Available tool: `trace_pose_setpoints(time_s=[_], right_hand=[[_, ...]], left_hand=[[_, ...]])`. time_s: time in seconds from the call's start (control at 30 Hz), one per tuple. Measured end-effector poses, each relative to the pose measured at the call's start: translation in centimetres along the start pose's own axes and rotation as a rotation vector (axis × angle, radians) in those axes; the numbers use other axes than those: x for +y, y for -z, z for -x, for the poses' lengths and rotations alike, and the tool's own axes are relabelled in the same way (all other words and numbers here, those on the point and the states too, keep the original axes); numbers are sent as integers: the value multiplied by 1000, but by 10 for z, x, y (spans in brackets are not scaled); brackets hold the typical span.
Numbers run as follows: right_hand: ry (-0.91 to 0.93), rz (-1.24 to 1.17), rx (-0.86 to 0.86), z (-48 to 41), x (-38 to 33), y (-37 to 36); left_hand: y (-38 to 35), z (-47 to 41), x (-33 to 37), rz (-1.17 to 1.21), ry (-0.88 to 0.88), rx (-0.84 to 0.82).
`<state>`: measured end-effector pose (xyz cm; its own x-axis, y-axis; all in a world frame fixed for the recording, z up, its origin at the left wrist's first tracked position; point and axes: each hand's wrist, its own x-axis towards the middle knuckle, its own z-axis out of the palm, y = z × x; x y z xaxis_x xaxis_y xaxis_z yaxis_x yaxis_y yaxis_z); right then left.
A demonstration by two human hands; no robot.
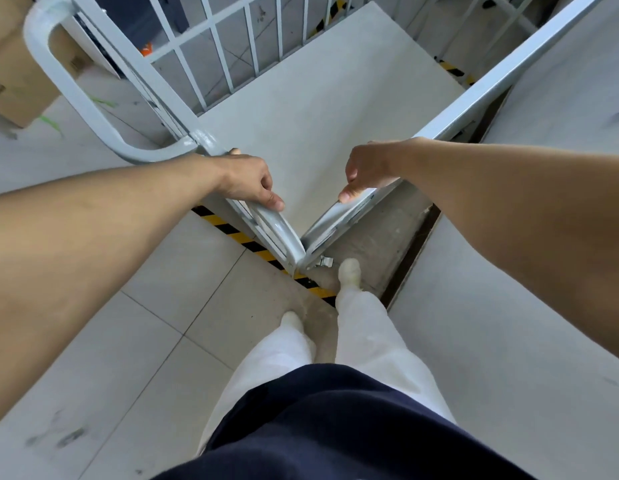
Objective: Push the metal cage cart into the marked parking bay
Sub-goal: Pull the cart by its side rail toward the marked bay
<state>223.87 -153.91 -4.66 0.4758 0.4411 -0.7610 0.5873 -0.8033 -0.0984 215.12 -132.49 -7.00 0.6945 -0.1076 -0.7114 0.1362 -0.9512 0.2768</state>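
Cart (pixel 318 98) sitting dead ahead at 12, near corner pointing back at 6. Left hand (pixel 247 180) curling fingers (pixel 273 201) tight round top rail (pixel 277 230), right hand (pixel 365 171) gripping the other side. Striped tape (pixel 232 233) running under the corner from 9. Cardboard box (pixel 10 81) sitting at 10.

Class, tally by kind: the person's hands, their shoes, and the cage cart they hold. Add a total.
Hands: 2, left hand and right hand
Shoes: 2
Cage cart: 1
Total: 5
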Motion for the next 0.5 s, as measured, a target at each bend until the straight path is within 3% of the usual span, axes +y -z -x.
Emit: trace_pose_setpoints(time_s=[0.5], right_hand=[[-4,-52,44,6,-13,-7]], left_hand=[[-4,4,-12,3,-44,43]])
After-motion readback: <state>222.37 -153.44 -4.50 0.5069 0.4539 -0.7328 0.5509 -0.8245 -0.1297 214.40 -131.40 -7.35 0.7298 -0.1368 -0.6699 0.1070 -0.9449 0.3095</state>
